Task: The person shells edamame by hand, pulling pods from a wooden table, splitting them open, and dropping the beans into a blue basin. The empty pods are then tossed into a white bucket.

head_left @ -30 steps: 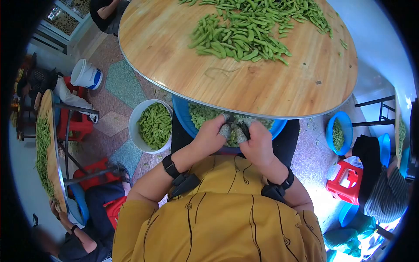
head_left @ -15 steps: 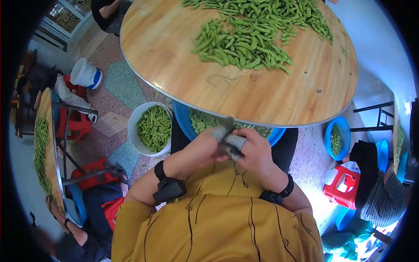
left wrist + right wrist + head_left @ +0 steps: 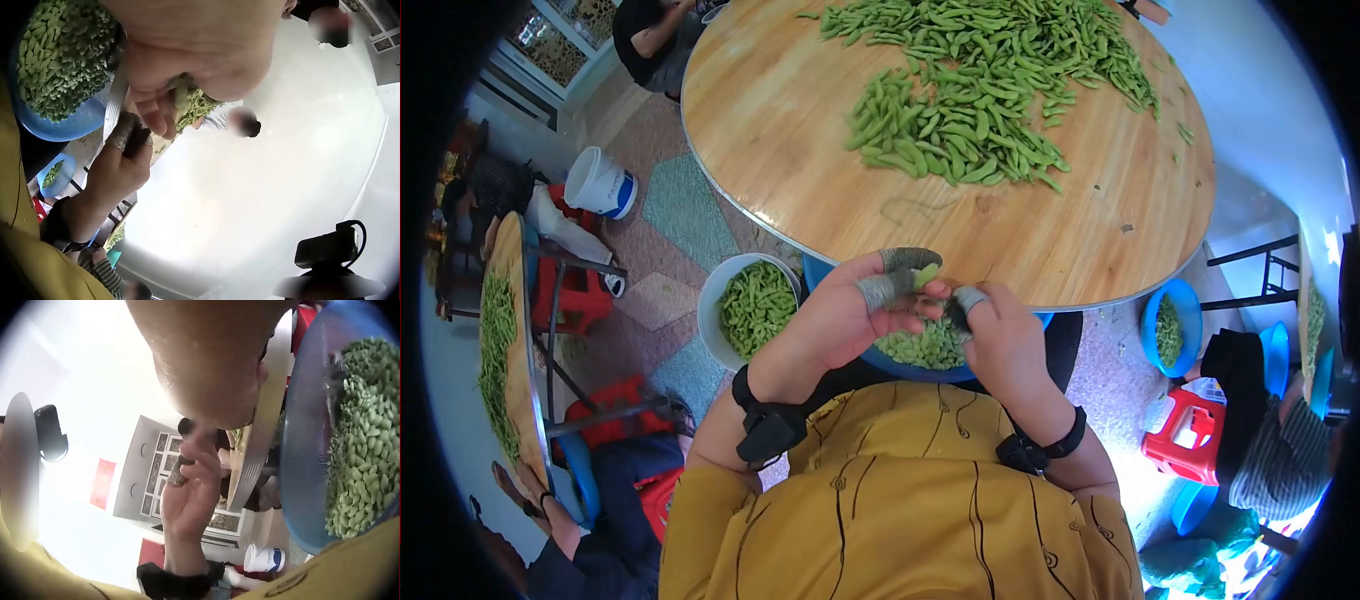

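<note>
My left hand (image 3: 840,315), its thumb and a finger wrapped in grey tape, pinches a green pod (image 3: 926,274) near the table's front edge. Close on its right, my right hand (image 3: 1003,345) has its taped thumb and forefinger together; whether something lies between them cannot be made out. Below both hands, a blue basin (image 3: 300,444) holds shelled green beans (image 3: 369,450). Green pods (image 3: 970,110) lie heaped on the round wooden table (image 3: 800,170) in front. In the left wrist view the right hand (image 3: 112,172) sits just beside the left fingers.
A white bucket of pods (image 3: 710,300) stands on the floor left of the basin, with another white bucket (image 3: 600,184) farther back. Side tables, red stools (image 3: 1185,437) and blue basins (image 3: 1172,328) flank me. Other people sit at left, right and far back.
The hands worked low over the basin, then came together nearer my body; now they are slightly apart, the left turned palm up with a pod in its fingers. The view has shifted slightly.
</note>
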The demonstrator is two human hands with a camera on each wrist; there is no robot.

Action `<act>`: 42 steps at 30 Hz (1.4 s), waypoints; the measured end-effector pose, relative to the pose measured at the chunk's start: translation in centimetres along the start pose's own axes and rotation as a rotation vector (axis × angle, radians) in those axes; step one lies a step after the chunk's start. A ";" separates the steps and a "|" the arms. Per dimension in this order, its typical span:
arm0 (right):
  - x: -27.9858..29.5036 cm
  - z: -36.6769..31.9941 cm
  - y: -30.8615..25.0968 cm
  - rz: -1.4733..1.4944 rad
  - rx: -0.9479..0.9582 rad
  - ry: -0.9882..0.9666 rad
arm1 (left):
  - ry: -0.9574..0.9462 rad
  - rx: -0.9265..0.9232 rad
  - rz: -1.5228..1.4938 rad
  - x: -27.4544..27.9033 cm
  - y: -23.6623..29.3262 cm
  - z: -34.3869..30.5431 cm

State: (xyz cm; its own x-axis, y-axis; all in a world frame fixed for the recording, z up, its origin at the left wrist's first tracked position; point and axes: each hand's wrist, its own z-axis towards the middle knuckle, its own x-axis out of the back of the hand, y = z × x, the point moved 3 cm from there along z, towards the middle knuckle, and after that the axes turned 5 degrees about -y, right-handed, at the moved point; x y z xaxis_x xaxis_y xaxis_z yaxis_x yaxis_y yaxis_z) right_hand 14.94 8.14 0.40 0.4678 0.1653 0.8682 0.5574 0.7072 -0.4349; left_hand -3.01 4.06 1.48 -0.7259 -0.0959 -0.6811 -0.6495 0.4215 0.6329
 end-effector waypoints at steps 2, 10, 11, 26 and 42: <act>-0.6 -0.2 -0.3 0.116 0.116 -0.059 | 0.069 -0.043 0.167 0.6 -0.6 0.0; 0.4 4.3 0.7 0.232 -0.001 0.089 | 0.022 -0.314 1.041 2.0 -4.5 -0.6; 0.2 5.5 0.3 0.200 0.001 0.098 | 0.022 -0.314 1.048 2.1 -4.8 -0.8; -2.7 3.7 -3.7 0.445 0.086 -0.123 | 0.117 -0.228 -0.036 3.3 -4.2 -1.7; 2.2 15.9 7.7 -0.139 -0.122 0.172 | 1.026 0.073 1.844 19.8 -2.4 -10.9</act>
State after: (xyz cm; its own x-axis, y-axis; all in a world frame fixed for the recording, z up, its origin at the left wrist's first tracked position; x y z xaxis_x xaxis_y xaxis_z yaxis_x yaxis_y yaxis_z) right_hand 9.38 24.83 2.79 0.4850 -0.0540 0.8729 0.6981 0.6250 -0.3493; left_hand -18.28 -8.69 -9.51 -0.2143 0.0407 0.9759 0.7791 0.6097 0.1457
